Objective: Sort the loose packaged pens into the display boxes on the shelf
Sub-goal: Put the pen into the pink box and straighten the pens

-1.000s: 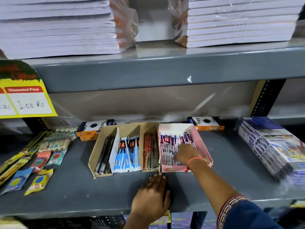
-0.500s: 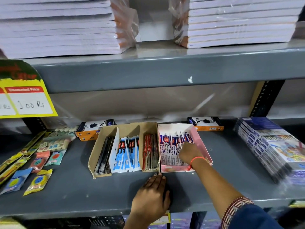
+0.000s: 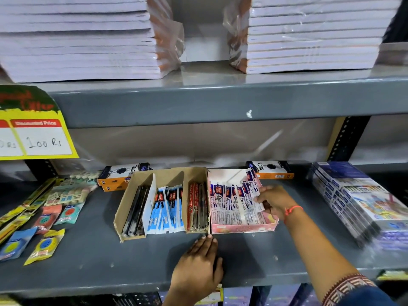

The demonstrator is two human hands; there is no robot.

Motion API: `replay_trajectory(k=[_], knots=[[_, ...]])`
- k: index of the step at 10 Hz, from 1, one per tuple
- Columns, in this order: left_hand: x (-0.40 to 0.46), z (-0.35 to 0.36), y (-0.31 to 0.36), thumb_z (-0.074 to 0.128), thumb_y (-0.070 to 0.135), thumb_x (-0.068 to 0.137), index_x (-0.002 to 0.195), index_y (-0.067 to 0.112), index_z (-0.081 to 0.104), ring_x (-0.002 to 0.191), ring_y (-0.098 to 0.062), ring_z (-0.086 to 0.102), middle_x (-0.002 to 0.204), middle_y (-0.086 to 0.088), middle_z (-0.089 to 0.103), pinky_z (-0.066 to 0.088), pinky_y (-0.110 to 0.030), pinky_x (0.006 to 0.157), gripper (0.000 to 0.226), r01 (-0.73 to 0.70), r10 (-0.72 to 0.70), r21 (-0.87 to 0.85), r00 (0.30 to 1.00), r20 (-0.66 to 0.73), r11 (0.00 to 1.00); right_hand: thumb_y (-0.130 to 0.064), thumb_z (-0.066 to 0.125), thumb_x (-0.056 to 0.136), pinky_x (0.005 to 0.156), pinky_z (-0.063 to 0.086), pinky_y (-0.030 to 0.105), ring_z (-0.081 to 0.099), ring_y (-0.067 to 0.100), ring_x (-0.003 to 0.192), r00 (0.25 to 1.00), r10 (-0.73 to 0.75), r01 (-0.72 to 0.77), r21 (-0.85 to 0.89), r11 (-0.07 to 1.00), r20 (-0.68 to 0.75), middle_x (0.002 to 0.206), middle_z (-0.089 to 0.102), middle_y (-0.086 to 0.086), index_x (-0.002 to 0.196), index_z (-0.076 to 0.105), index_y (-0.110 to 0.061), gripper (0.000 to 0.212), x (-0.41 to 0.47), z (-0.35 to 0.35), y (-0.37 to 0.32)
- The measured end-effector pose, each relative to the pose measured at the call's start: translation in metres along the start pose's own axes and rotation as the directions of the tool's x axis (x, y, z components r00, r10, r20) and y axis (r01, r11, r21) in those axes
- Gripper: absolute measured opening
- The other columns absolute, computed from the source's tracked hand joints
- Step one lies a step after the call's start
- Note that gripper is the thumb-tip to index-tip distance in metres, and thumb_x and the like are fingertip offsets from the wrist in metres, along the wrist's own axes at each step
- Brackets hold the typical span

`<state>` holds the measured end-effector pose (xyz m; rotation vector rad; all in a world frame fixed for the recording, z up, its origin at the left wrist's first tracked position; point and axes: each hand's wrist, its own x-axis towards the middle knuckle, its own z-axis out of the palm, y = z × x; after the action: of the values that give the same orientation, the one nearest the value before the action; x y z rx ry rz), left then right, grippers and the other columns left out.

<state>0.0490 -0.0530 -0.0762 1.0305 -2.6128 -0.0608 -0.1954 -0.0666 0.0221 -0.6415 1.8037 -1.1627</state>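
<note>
Head view shows the right hand point(image 3: 274, 200) pinching a light, floppy, slick packaged pen point(image 3: 254, 193) in the pink box point(image 3: 242, 228), best taken mid-length, while the left hand point(image 3: 198, 270) rests flat, empty.

We wear a thin orange-red thread bracelet point(image 3: 293, 209) on our right wrist. Our right sleeve point(image 3: 362, 293) is dark blue, its cuff edged with a maroon-and-cream patterned band. Our left hand point(image 3: 198, 266) is bare.

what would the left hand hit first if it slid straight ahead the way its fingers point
Probably the front edge of the brown cardboard box: the left hand lies flat on the shelf, fingertips nearly touching its right front corner.
</note>
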Motion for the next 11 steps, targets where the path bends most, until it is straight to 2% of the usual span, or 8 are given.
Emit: replay_trajectory(k=[2,3,4,5,6,8,10,11], knots=[[0.000,0.001,0.000,0.040,0.041,0.078,0.098,0.013,0.073,0.096,-0.017,0.066,0.102,-0.003,0.072,0.054,-0.027,0.075,0.048,0.015,-0.015,-0.009,1.000,0.015,1.000,0.015,0.052,0.082,0.057,0.050,0.030,0.053,0.020,0.061,1.000,0.015,-0.016,-0.228,0.974,-0.006,0.078,0.057,0.015,0.079,0.055,-0.005,0.020,-0.001,0.024,0.006],[-0.001,-0.001,0.000,0.034,0.041,0.086,0.099,0.013,0.073,0.097,-0.016,0.066,0.102,-0.002,0.072,0.053,-0.026,0.076,0.049,0.013,-0.013,-0.019,1.000,0.016,1.000,0.010,0.050,0.082,0.074,0.056,0.039,0.056,0.026,0.067,0.995,-0.078,0.046,-0.406,0.913,-0.063,0.084,0.061,0.018,0.088,0.063,0.005,0.015,0.001,0.037,0.010],[-0.001,-0.004,0.001,0.039,0.041,0.079,0.100,0.014,0.072,0.097,-0.016,0.066,0.103,-0.002,0.072,0.053,-0.025,0.077,0.048,0.014,-0.012,-0.022,0.998,0.059,1.000,-0.001,0.051,0.082,0.097,0.050,0.042,0.062,0.027,0.078,0.987,-0.151,0.086,-0.612,0.786,-0.055,0.069,0.057,0.009,0.062,0.053,-0.009,0.021,0.006,0.045,0.015],[-0.001,-0.003,0.001,0.039,0.042,0.078,0.101,0.014,0.071,0.097,-0.015,0.066,0.103,-0.001,0.072,0.052,-0.025,0.078,0.049,0.018,-0.018,0.000,0.997,0.076,1.000,-0.001,0.047,0.085,0.103,0.045,0.037,0.065,0.030,0.101,0.977,-0.209,0.116,-0.732,0.671,-0.037,0.088,0.064,0.011,0.092,0.064,-0.004,0.018,-0.007,0.049,0.011],[-0.001,-0.004,0.001,0.039,0.042,0.078,0.101,0.015,0.071,0.098,-0.014,0.066,0.103,0.000,0.072,0.052,-0.025,0.079,0.049,0.029,-0.029,0.001,0.996,0.084,1.000,0.000,0.041,0.089,0.094,0.048,0.032,0.062,0.030,0.108,0.979,-0.197,0.084,-0.754,0.651,-0.061,0.113,0.066,0.018,0.114,0.059,0.001,0.031,-0.014,0.050,0.007],[0.001,-0.007,0.003,0.037,0.042,0.078,0.101,0.016,0.072,0.097,-0.012,0.065,0.103,0.001,0.072,0.047,-0.021,0.083,0.049,0.048,-0.045,-0.021,0.993,0.106,0.999,0.004,0.041,0.086,0.085,0.052,0.037,0.065,0.036,0.102,0.940,-0.338,0.151,-0.823,0.547,-0.052,0.108,0.067,0.021,0.108,0.061,0.002,0.030,-0.028,0.043,0.011],[0.000,-0.005,0.008,-0.004,0.048,0.076,0.143,0.018,0.027,0.138,-0.011,0.018,0.151,0.002,0.027,0.016,-0.023,0.110,0.080,0.056,-0.064,0.072,0.991,0.116,0.996,-0.013,0.041,0.092,0.080,0.054,0.036,0.065,0.031,0.102,0.832,-0.555,0.248,-0.897,0.367,0.003,0.110,0.069,0.009,0.112,0.061,-0.013,0.029,-0.053,0.038,0.041],[-0.003,-0.001,0.013,-0.009,0.049,0.078,0.145,0.018,0.022,0.139,-0.011,0.015,0.152,0.002,0.023,0.006,-0.022,0.111,0.080,0.108,-0.117,0.094,0.989,0.091,0.990,-0.021,0.050,0.088,0.076,0.055,0.035,0.068,0.030,0.096,0.727,-0.686,0.313,-0.901,0.302,0.023,0.101,0.072,0.007,0.105,0.067,-0.013,0.025,-0.065,0.032,0.059]])
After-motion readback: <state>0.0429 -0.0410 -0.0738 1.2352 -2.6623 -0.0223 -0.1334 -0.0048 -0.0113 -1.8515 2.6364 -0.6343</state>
